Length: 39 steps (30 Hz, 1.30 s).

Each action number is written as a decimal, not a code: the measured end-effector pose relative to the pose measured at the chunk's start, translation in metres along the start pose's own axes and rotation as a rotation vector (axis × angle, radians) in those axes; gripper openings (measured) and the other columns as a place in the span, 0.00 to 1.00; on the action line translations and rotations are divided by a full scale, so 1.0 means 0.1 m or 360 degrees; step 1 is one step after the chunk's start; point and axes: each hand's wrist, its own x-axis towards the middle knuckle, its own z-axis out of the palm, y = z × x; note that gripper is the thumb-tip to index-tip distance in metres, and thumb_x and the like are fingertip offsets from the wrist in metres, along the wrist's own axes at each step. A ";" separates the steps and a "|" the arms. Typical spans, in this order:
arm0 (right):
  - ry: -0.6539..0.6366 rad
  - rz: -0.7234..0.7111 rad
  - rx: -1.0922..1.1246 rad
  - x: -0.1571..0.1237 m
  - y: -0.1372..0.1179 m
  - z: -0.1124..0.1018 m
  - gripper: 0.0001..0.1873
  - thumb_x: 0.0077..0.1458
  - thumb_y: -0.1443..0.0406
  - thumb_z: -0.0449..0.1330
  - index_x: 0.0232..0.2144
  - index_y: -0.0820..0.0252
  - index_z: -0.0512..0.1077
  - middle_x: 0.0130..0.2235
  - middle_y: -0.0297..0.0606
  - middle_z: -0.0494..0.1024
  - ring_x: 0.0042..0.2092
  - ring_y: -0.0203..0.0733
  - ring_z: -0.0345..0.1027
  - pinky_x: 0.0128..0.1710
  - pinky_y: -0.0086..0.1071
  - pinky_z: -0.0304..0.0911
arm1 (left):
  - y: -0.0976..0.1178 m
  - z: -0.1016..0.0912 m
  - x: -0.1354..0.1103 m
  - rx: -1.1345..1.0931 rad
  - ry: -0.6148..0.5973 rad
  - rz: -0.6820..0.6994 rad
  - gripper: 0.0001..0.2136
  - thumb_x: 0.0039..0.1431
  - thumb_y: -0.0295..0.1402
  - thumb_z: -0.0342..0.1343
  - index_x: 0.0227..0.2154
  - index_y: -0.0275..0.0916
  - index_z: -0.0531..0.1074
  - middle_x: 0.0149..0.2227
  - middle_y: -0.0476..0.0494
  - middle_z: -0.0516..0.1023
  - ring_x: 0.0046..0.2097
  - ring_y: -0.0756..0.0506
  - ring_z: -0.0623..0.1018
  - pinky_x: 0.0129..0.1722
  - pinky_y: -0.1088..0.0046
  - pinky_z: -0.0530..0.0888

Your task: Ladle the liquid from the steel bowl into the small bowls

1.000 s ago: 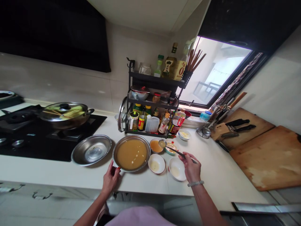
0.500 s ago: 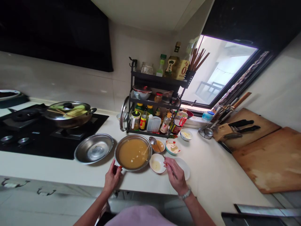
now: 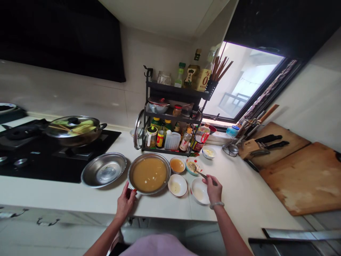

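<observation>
A metal basin (image 3: 149, 174) of brown liquid with small pale pieces stands on the counter. My left hand (image 3: 126, 203) grips its near-left rim, fingers curled at the edge. My right hand (image 3: 214, 190) is closed round the handle of a metal spoon (image 3: 201, 174). The spoon's head is down in a patterned bowl (image 3: 198, 170) holding something whitish. Below my right hand's fingers sits a white bowl (image 3: 195, 196) with a little cloudy residue. Left of these are a bowl of brown liquid (image 3: 177, 165) and a bowl with pale liquid (image 3: 178, 185).
An empty steel basin (image 3: 103, 170) stands left, beside the black stove (image 3: 60, 156) with a lidded pan (image 3: 74, 131). Behind is a black rack (image 3: 174, 115) of bottles and jars. A small bowl (image 3: 209, 152), knife block (image 3: 250, 147) and cutting boards (image 3: 303, 177) lie to the right.
My right hand has moved right, carrying the spoon from over the brown-liquid bowl into the patterned bowl. My left hand stays at the basin's rim. The view has shifted slightly.
</observation>
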 end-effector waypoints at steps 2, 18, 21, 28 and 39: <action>0.0137 0.0151 0.0226 0.02 0.00 0.01 0.18 0.40 0.54 0.66 0.28 0.63 0.74 0.23 0.35 0.78 0.25 0.45 0.76 0.29 0.35 0.74 | 0.00 0.00 0.00 -0.0001 -0.0003 -0.0010 0.36 0.53 0.51 0.49 0.61 0.33 0.58 0.20 0.54 0.74 0.22 0.46 0.73 0.30 0.69 0.72; 0.0282 0.0269 0.0698 0.04 -0.35 -0.09 0.17 0.30 0.61 0.73 0.22 0.65 0.73 0.24 0.35 0.78 0.24 0.39 0.74 0.27 0.31 0.76 | -0.01 0.00 0.00 -0.0033 -0.0011 -0.0027 0.35 0.53 0.50 0.50 0.60 0.34 0.61 0.21 0.53 0.75 0.23 0.47 0.74 0.30 0.70 0.72; 0.0193 0.0282 0.0724 -0.04 -0.49 -0.04 0.17 0.30 0.61 0.73 0.22 0.65 0.74 0.25 0.35 0.78 0.24 0.39 0.73 0.27 0.31 0.75 | 0.01 0.00 0.00 -0.0032 0.0001 -0.0017 0.34 0.53 0.51 0.50 0.60 0.35 0.61 0.21 0.53 0.75 0.22 0.47 0.73 0.29 0.70 0.72; -0.0201 0.0186 0.0562 -0.39 -0.66 0.23 0.17 0.40 0.56 0.69 0.27 0.64 0.76 0.26 0.36 0.79 0.26 0.42 0.74 0.30 0.35 0.74 | -0.04 0.00 0.00 -0.0007 -0.0019 -0.0024 0.35 0.54 0.50 0.50 0.61 0.33 0.59 0.22 0.53 0.75 0.23 0.47 0.73 0.30 0.69 0.72; -0.0872 -0.1104 -0.0101 -0.78 -0.69 0.27 0.10 0.59 0.65 0.55 0.39 0.55 0.76 0.40 0.42 0.80 0.41 0.44 0.75 0.39 0.35 0.73 | -0.05 0.01 0.00 -0.0051 -0.0001 -0.0022 0.35 0.53 0.50 0.51 0.60 0.34 0.61 0.21 0.53 0.74 0.23 0.47 0.72 0.29 0.70 0.72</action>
